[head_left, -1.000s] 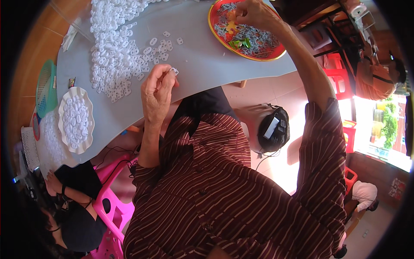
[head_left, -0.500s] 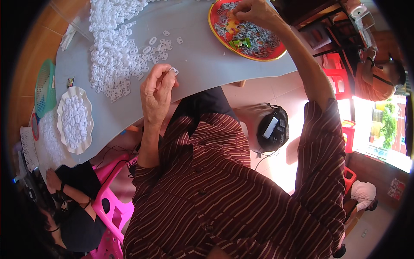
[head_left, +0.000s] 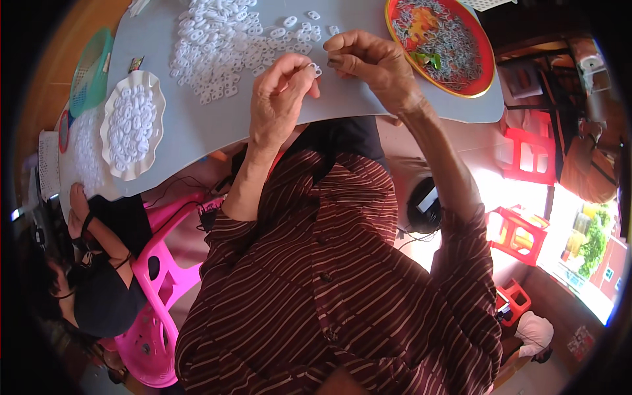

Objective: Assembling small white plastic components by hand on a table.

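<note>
My left hand (head_left: 280, 99) pinches a small white plastic ring (head_left: 315, 67) between thumb and fingertips, just above the grey bench (head_left: 217, 128). My right hand (head_left: 372, 66) sits close at 3 o'clock of it, fingers curled shut; I cannot tell what, if anything, is in the pinch. Loose heap of white rings (head_left: 224, 39) on the bench at 11 o'clock from my left hand. Red round tray (head_left: 486, 72) with small grey pieces at 2 o'clock from my right hand. White scalloped plate (head_left: 108, 141) full of rings at 9 o'clock, near the bench edge. Green basket (head_left: 89, 76) beyond it.
</note>
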### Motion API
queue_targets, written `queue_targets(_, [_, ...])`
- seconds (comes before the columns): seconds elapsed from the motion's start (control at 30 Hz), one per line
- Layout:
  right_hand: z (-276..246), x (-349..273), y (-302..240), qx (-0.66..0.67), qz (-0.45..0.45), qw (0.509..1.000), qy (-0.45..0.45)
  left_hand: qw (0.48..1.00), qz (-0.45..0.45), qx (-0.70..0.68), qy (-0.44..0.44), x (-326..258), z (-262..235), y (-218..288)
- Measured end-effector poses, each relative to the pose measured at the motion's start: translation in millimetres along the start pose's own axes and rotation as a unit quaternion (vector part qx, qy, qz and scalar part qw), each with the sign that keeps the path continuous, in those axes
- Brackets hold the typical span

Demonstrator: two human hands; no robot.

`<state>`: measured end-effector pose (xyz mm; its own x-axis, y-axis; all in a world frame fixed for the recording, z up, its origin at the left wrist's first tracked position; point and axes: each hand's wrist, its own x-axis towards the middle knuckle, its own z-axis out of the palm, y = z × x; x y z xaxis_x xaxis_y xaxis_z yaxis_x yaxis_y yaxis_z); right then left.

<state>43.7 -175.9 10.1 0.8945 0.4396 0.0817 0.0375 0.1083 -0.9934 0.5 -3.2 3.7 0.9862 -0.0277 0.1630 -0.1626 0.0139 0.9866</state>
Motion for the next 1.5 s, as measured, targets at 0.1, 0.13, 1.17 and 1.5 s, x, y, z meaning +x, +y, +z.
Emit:
queue_targets(0.1, [6.6, -0.1, 2.7, 0.022, -0.002, 0.999, 0.034, 1.000, -0.003, 0.008, 0.000, -0.5, -1.3, 0.6])
queue_targets(0.13, [9.2, -0.6, 2.4, 0.029, -0.001, 0.999, 0.044, 1.000, -0.004, 0.008, 0.002, -1.2, -0.3, 0.4])
queue_targets(1.17, [18.5, -6.8, 9.6, -0.063, -0.057, 0.993, 0.087, 0.999, 0.029, 0.024, -0.016, -1.0, 1.0, -8.2])
queue_targets(1.5, [20.7, -10.6, -2.0, -0.128, -0.024, 0.989, 0.064, 0.998, 0.031, -0.028, -0.056, -2.9, -0.8, -9.0])
